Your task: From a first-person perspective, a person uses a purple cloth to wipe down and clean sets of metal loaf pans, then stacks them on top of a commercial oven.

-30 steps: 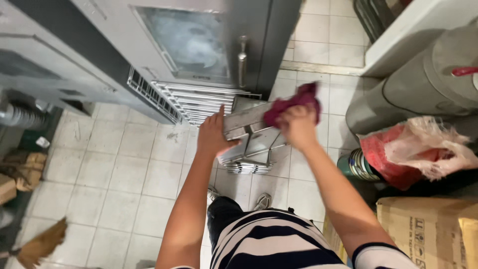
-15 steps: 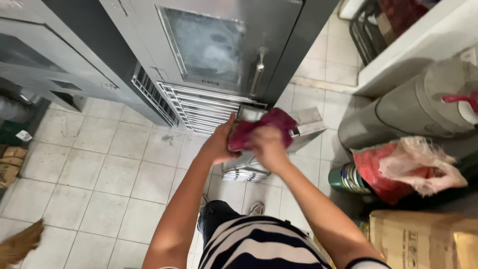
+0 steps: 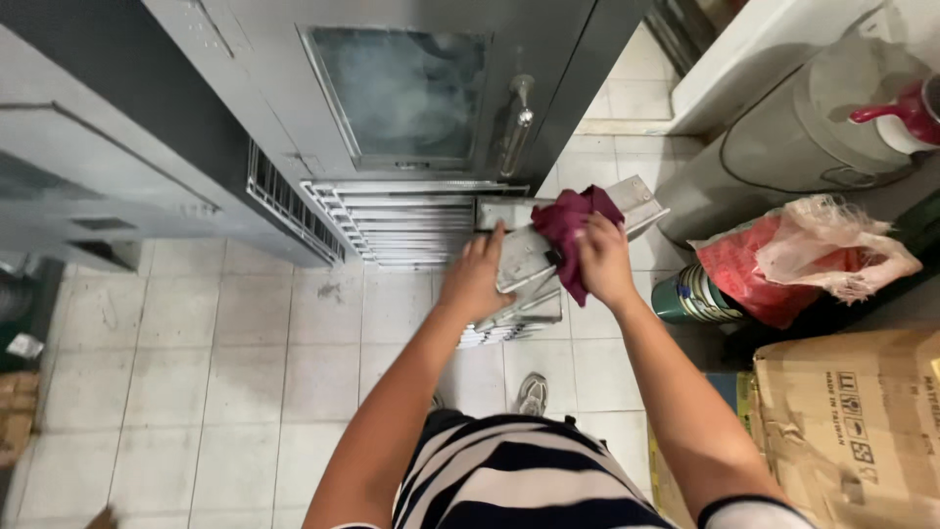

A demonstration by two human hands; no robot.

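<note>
Both hands work at a flat metal tray (image 3: 534, 257) held tilted above the floor: the left hand (image 3: 477, 279) is clamped on its near left edge, while the right hand (image 3: 604, 260) presses a dark red cloth (image 3: 576, 220) against its upper face, fingers closed over the fabric. Just beyond the tray stands a grey metal cabinet (image 3: 245, 78) with a cloudy glass window in its door (image 3: 401, 93), a bar handle to the right of the window and a slatted grille along its foot. Underfoot is a floor (image 3: 235, 343) of pale square tiles with dark grout. To the right, a grey cylindrical drum (image 3: 783, 147) lies by a white counter edge; nearer, a red plastic bag (image 3: 754, 274) with a crumpled pale bag on top sits beside a striped green can (image 3: 695, 294). In the near right corner stands a brown cardboard box (image 3: 852, 431) bearing black print and handling symbols.
</note>
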